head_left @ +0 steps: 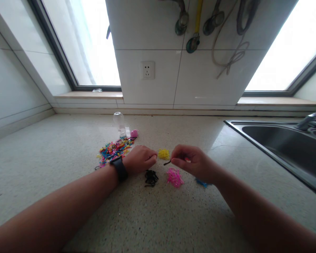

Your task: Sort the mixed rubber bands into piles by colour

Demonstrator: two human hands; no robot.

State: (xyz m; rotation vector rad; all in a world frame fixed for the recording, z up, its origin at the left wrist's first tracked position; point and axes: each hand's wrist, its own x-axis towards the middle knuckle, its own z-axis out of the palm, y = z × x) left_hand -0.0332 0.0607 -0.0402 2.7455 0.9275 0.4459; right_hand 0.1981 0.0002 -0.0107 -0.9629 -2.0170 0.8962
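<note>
My left hand [140,160], with a black watch on its wrist, rests on the counter with fingers curled together near a small yellow pile of rubber bands [163,154]. My right hand [191,162] pinches a small dark rubber band [167,162] just right of it. Below the hands lie a black pile [151,177] and a pink pile [175,176]. A blue pile [201,183] peeks out under my right wrist. A mixed heap of coloured bands [114,149] spreads to the left of my left hand.
A clear bottle [119,123] and a pink cap [134,133] lie behind the mixed heap. A steel sink [284,147] with a tap is set in the counter at right. Utensils hang on the tiled wall above a socket [147,70].
</note>
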